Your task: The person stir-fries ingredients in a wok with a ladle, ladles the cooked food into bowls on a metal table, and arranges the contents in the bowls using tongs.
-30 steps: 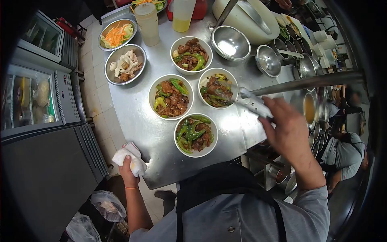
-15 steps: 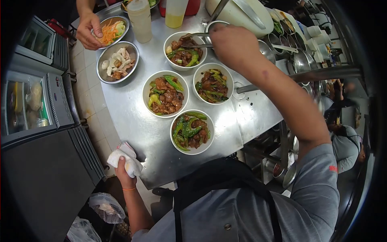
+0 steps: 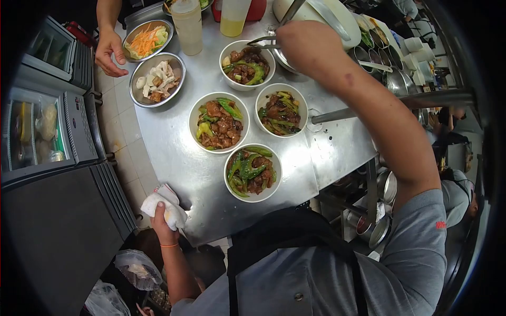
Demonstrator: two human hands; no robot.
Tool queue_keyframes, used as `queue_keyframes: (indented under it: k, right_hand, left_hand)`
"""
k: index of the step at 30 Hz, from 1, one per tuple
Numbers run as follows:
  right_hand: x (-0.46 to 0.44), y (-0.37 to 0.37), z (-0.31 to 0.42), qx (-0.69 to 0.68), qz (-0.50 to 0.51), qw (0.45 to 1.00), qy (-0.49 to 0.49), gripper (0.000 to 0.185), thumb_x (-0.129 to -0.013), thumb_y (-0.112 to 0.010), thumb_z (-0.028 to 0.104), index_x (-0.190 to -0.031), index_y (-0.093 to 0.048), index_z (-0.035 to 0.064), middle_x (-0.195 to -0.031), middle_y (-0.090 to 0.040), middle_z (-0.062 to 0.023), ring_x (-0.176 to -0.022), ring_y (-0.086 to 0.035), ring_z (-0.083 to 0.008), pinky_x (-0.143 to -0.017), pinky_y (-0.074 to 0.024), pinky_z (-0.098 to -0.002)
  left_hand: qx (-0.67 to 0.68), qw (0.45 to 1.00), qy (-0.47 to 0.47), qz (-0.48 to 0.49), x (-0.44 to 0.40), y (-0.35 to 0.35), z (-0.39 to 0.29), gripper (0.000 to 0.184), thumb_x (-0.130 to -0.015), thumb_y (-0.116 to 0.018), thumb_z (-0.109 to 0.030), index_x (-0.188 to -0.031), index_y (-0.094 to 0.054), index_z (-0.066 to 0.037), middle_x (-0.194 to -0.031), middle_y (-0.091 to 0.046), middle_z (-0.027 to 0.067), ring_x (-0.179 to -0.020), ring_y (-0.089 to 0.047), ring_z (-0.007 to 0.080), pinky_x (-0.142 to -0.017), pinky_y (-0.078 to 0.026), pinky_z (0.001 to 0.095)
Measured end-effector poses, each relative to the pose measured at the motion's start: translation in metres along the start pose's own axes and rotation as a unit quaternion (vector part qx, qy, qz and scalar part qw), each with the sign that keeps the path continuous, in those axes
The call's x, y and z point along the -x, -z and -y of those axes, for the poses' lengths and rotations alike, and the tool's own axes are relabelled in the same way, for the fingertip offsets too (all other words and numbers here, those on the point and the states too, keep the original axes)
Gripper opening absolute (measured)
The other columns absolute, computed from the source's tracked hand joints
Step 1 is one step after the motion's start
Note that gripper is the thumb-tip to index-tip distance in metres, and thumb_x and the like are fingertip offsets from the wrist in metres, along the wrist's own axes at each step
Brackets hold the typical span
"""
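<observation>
The tongs point(image 3: 265, 44), gripped in the right hand point(image 3: 301, 45), have shifted from the right bowl point(image 3: 281, 135) to the far bowl point(image 3: 244, 88), where work now appears centred. The left hand point(image 3: 162, 218) clasps a white cloth point(image 3: 169, 204).

Silver metal tongs point(image 3: 270, 47), handles hidden by the right hand point(image 3: 304, 46)
Under it, a round steel bowl point(image 3: 283, 61), mostly covered.
</observation>
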State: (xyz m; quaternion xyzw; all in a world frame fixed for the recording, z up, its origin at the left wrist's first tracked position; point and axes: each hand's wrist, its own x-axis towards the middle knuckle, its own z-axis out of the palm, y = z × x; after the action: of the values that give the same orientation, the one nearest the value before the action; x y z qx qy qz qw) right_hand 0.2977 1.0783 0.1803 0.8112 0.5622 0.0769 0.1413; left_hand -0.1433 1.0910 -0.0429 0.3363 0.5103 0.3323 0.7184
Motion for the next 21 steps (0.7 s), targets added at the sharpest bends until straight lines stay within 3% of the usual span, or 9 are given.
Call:
queue_keyframes:
  k: [4, 8, 17, 21]
  right_hand:
    - [-0.002, 0.027, 0.005, 0.056, 0.063, 0.996, -0.041, 0.016, -0.075, -0.055, 0.006, -0.085, -0.067, 0.0036, -0.089, -0.067, -0.0133, -0.083, -0.065, -0.0326, -0.069, -0.0531, -0.0425]
    - [0.000, 0.028, 0.011, 0.041, 0.056, 0.997, -0.041, 0.016, -0.076, -0.055, 0.006, -0.085, -0.068, 0.0041, -0.090, -0.067, -0.0132, -0.084, -0.065, -0.0320, -0.070, -0.0532, -0.0418]
    - [-0.019, -0.002, 0.012, 0.017, 0.053, 0.998, 0.041, 0.018, -0.077, -0.054, 0.007, -0.087, -0.069, 0.0079, -0.089, -0.068, -0.0123, -0.085, -0.066, -0.0309, -0.073, -0.0533, -0.0412]
    - [-0.009, 0.029, 0.011, 0.041, 0.070, 0.996, -0.030, 0.018, -0.075, -0.057, 0.008, -0.089, -0.068, 0.0067, -0.089, -0.067, -0.0137, -0.085, -0.065, -0.0318, -0.072, -0.0529, -0.0410]
  left_hand:
    - [-0.010, 0.999, 0.030, 0.003, -0.001, 0.002, 0.000, 0.050, -0.089, -0.052, -0.024, -0.132, -0.044, 0.000, -0.123, -0.054, 0.0110, -0.111, -0.054, 0.0224, -0.095, -0.042, 0.0342]
    - [-0.010, 1.000, 0.010, 0.012, 0.000, -0.003, -0.003, 0.049, -0.089, -0.052, -0.024, -0.132, -0.045, 0.000, -0.123, -0.055, 0.0112, -0.110, -0.055, 0.0225, -0.094, -0.042, 0.0343]
    - [0.005, 0.999, 0.043, 0.006, 0.002, -0.002, -0.005, 0.049, -0.089, -0.052, -0.022, -0.132, -0.045, 0.000, -0.123, -0.055, 0.0115, -0.108, -0.056, 0.0226, -0.092, -0.044, 0.0343]
    - [-0.006, 1.000, 0.024, 0.003, 0.003, -0.003, -0.005, 0.049, -0.090, -0.051, -0.023, -0.132, -0.045, 0.000, -0.123, -0.055, 0.0117, -0.109, -0.055, 0.0227, -0.094, -0.042, 0.0343]
